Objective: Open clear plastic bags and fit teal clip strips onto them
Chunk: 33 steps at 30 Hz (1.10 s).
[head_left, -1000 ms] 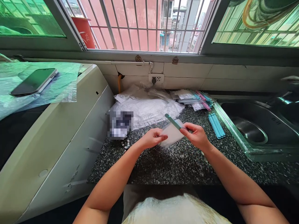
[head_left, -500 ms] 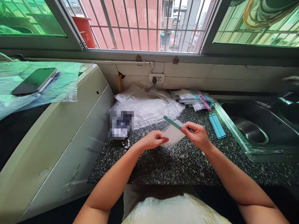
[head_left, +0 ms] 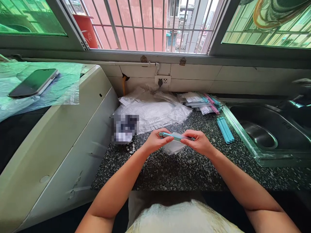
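Left hand (head_left: 153,142) and right hand (head_left: 199,142) meet, fingers pinched in grip.

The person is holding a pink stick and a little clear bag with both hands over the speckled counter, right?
Not quite: the stick is teal, not pink, as the head view shows. The rest holds: the left hand and right hand both hold it with the little clear bag over the speckled counter.

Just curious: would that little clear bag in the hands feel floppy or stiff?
Probably floppy: the clear bag sags below the teal stick that both hands pinch. It looks thin and see-through, so likely very light, perhaps slippery.
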Available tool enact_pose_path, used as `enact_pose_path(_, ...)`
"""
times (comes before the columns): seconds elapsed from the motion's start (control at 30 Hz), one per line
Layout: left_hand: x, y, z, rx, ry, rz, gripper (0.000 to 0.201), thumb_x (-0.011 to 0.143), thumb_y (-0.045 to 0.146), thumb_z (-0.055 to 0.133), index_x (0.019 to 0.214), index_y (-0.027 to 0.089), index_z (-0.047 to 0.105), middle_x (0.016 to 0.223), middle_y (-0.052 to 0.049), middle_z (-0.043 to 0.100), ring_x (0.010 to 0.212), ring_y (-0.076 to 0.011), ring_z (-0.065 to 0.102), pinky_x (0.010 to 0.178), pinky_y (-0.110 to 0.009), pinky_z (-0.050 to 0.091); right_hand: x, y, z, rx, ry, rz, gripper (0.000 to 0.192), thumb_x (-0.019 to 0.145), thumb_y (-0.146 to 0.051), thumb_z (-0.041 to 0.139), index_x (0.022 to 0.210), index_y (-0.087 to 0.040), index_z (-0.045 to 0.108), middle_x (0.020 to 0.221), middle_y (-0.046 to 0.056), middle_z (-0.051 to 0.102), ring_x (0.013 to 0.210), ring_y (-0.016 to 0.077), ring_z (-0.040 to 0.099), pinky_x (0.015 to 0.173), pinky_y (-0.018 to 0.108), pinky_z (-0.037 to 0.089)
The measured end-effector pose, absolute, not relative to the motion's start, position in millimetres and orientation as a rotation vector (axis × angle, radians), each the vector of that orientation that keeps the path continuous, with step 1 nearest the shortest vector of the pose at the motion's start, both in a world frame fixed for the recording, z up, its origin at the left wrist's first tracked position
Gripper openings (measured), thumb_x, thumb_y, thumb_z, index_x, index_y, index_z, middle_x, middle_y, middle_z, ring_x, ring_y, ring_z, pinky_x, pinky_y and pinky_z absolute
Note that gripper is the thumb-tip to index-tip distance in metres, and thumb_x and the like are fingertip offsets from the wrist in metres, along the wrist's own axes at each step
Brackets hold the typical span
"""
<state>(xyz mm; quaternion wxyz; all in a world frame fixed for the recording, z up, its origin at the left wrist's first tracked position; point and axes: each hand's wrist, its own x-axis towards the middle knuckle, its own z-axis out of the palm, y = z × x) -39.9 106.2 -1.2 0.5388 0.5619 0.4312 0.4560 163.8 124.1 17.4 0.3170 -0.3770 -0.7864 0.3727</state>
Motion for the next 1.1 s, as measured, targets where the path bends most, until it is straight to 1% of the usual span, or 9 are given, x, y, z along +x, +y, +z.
enact_pose_path(0.1,-40.1,105.8,-2.7,1.258,1.016,1.173,0.032,0.059,0.043,0.074,0.064,0.014,0.063,0.056,0.003,0.048,0.052,-0.0078,0.037,0.048,-0.022,0.027,164.7,124.9,18.4,-0.980,-1.957,1.027,0.034,0.072,-0.051,0.064,0.076,-0.017,0.065,0.066,0.002,0.060,0.058,0.0109,0.049,0.052,0.023,0.039)
enact_pose_path(0.17,-40.8,107.4,-5.5,1.176,1.011,1.277,0.033,0.058,0.043,0.075,0.064,0.013,0.064,0.056,0.003,0.048,0.052,-0.0075,0.038,0.048,-0.021,0.027,166.1,126.7,16.8,-0.954,-1.842,1.074,0.043,0.067,-0.056,0.066,0.085,-0.018,0.065,0.075,0.004,0.063,0.063,0.0127,0.053,0.054,0.024,0.042)
enact_pose_path(0.23,-41.8,109.7,-8.6,1.085,1.003,1.377,0.034,0.056,0.044,0.077,0.064,0.014,0.065,0.055,0.003,0.049,0.052,-0.0069,0.038,0.049,-0.021,0.028,166.6,129.2,12.2,-0.936,-1.768,1.100,0.049,0.063,-0.060,0.068,0.089,-0.018,0.064,0.079,0.004,0.063,0.066,0.0139,0.055,0.056,0.025,0.044)
enact_pose_path(0.37,-43.2,113.1,-11.7,0.990,0.973,1.461,0.035,0.052,0.044,0.079,0.063,0.014,0.066,0.055,0.003,0.051,0.052,-0.0071,0.041,0.050,-0.021,0.031,162.4,132.6,-2.3,-1.023,-1.783,1.067,0.046,0.060,-0.061,0.069,0.070,-0.017,0.062,0.066,0.002,0.058,0.061,0.0140,0.052,0.058,0.028,0.045)
enact_pose_path(0.5,-43.7,113.2,-11.5,0.960,0.960,1.485,0.035,0.052,0.044,0.080,0.064,0.014,0.066,0.053,0.003,0.051,0.051,-0.0073,0.042,0.050,-0.021,0.032,155.8,130.5,-9.5,-1.068,-1.847,0.971,0.043,0.070,-0.058,0.062,0.056,-0.018,0.057,0.057,0.001,0.053,0.058,0.0131,0.047,0.056,0.028,0.041)
enact_pose_path(0.6,-44.0,113.1,-12.1,0.963,0.950,1.485,0.033,0.054,0.043,0.079,0.064,0.014,0.066,0.052,0.003,0.052,0.051,-0.0075,0.043,0.051,-0.022,0.033,153.5,128.5,-8.7,-1.024,-1.869,0.935,0.040,0.075,-0.054,0.059,0.058,-0.018,0.057,0.056,0.000,0.052,0.056,0.0123,0.045,0.055,0.027,0.039)
enact_pose_path(0.77,-43.6,113.7,-13.5,0.966,0.941,1.496,0.032,0.054,0.042,0.079,0.063,0.015,0.067,0.051,0.003,0.053,0.051,-0.0078,0.045,0.052,-0.022,0.035,153.7,128.3,-8.5,-1.014,-1.891,0.885,0.039,0.077,-0.053,0.057,0.060,-0.019,0.057,0.057,0.000,0.053,0.057,0.0127,0.046,0.056,0.027,0.038)
enact_pose_path(0.9,-43.5,114.1,-11.6,0.896,0.935,1.538,0.034,0.050,0.042,0.082,0.063,0.014,0.067,0.049,0.004,0.055,0.049,-0.0072,0.046,0.051,-0.021,0.037,154.6,129.4,-10.0,-0.997,-1.953,0.853,0.040,0.079,-0.054,0.056,0.058,-0.018,0.056,0.060,0.001,0.053,0.060,0.0127,0.046,0.057,0.027,0.038)
enact_pose_path(1.1,-46.6,116.5,-5.1,0.781,0.938,1.628,0.040,0.041,0.044,0.084,0.063,0.015,0.067,0.045,0.005,0.055,0.045,-0.0062,0.048,0.050,-0.020,0.039,155.4,131.0,-13.4,-1.000,-2.021,0.844,0.036,0.079,-0.052,0.056,0.066,-0.018,0.061,0.065,0.002,0.057,0.064,0.0132,0.049,0.059,0.026,0.039)
